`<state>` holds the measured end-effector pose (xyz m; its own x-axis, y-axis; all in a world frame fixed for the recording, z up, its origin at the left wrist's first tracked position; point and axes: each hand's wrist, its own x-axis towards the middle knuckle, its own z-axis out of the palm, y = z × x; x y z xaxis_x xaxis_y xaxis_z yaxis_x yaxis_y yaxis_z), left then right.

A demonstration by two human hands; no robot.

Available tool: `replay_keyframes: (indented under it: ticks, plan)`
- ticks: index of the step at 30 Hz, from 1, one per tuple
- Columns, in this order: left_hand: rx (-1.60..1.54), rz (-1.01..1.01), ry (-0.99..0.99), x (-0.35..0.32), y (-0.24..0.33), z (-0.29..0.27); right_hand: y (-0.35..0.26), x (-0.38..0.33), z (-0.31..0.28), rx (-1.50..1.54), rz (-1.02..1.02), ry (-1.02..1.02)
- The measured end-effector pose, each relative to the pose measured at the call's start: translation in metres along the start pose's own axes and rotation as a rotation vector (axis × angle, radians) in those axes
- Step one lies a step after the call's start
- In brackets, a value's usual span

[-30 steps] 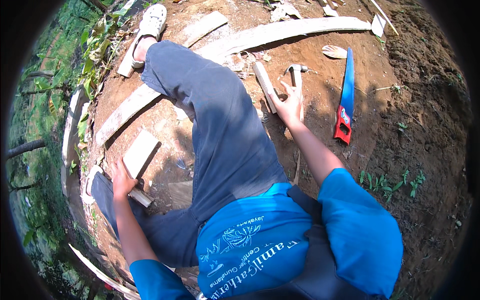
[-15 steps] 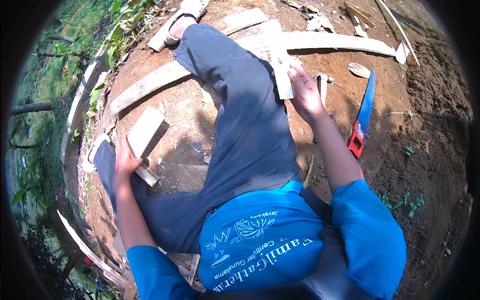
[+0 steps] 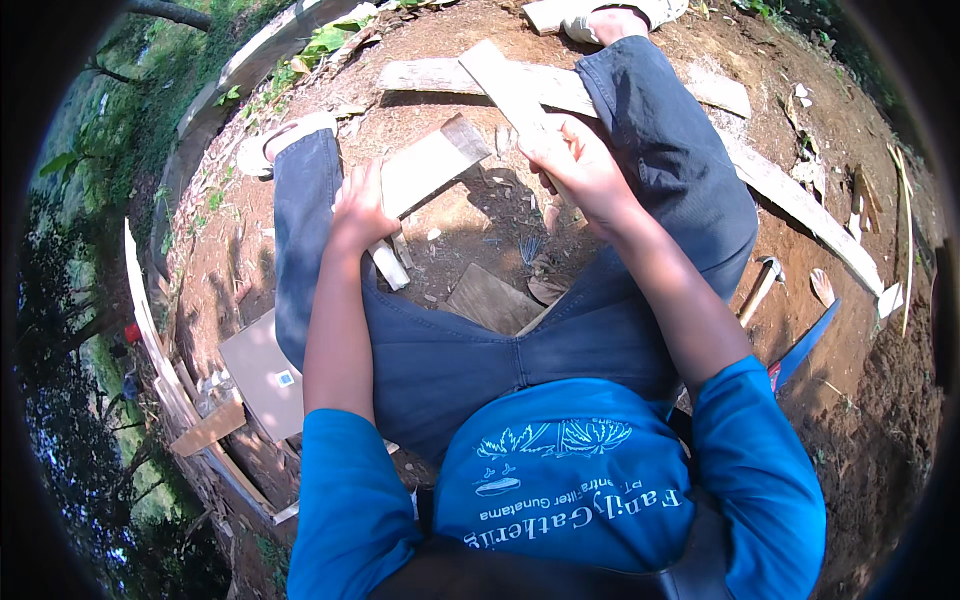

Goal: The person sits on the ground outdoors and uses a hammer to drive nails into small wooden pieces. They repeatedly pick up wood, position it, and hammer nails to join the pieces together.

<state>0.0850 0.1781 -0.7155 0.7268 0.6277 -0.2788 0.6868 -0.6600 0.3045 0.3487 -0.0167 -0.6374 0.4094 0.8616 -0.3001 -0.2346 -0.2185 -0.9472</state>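
My left hand [image 3: 362, 205] is closed on a short, pale wooden board [image 3: 430, 165], whose far end has a darker face. A narrow strip of wood [image 3: 388, 264] sticks out below that hand; whether it is joined to the board is hidden. In my right hand [image 3: 582, 168] is a flat, light wooden slat [image 3: 498, 85], gripped at its near end and pointing away to the upper left. The slat is held between my spread legs, close to the board, and a small gap shows between them.
A long plank [image 3: 800, 215] runs across the ground beyond and under my right leg. A hammer [image 3: 762, 288] and a blue-bladed saw [image 3: 808, 342] lie at right. Between my legs are a square wood piece [image 3: 492, 298] and nails [image 3: 529, 248]. A flat grey-brown panel [image 3: 262, 372] and wood scraps [image 3: 210, 428] lie left.
My right hand has brought the slat leftward from beside my right leg to between my legs, near the board. The view has turned left, shifting the ground items rightward.
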Motion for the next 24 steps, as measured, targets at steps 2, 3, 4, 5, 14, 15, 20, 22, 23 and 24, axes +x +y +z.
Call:
replay_keyframes:
  ticks: [2, 3, 4, 5, 14, 15, 20, 22, 23, 24]
  plan:
    - [0.023, -0.02, -0.007, 0.005, -0.005, 0.006, 0.006, 0.002, 0.006, 0.132, 0.12, -0.015]
    - [0.011, -0.031, -0.01, 0.009, -0.006, 0.008, 0.012, 0.004, 0.007, 0.194, 0.169, -0.022]
    - [-0.003, -0.04, -0.025, 0.011, -0.008, 0.011, 0.02, 0.005, 0.006, 0.257, 0.218, -0.026]
    - [-0.013, -0.044, -0.037, 0.015, -0.009, 0.011, 0.026, 0.006, 0.004, 0.301, 0.244, -0.028]
    - [-0.132, -0.064, -0.023, 0.015, -0.008, -0.003, 0.068, 0.011, -0.009, -0.229, -0.157, 0.179]
    - [-0.128, -0.063, 0.005, 0.014, -0.012, 0.001, 0.064, 0.013, -0.009, -0.302, -0.238, 0.204]
    - [-0.141, -0.101, 0.012, 0.018, -0.013, -0.002, 0.071, 0.026, -0.019, -0.62, -0.336, 0.292]
    - [-0.141, -0.103, -0.01, 0.02, -0.01, -0.005, 0.073, 0.028, -0.018, -0.672, -0.327, 0.323]
    - [-0.138, -0.108, -0.034, 0.02, -0.01, -0.006, 0.069, 0.028, -0.014, -0.662, -0.285, 0.338]
    - [-0.136, -0.112, -0.058, 0.021, -0.009, -0.008, 0.067, 0.027, -0.012, -0.652, -0.242, 0.352]
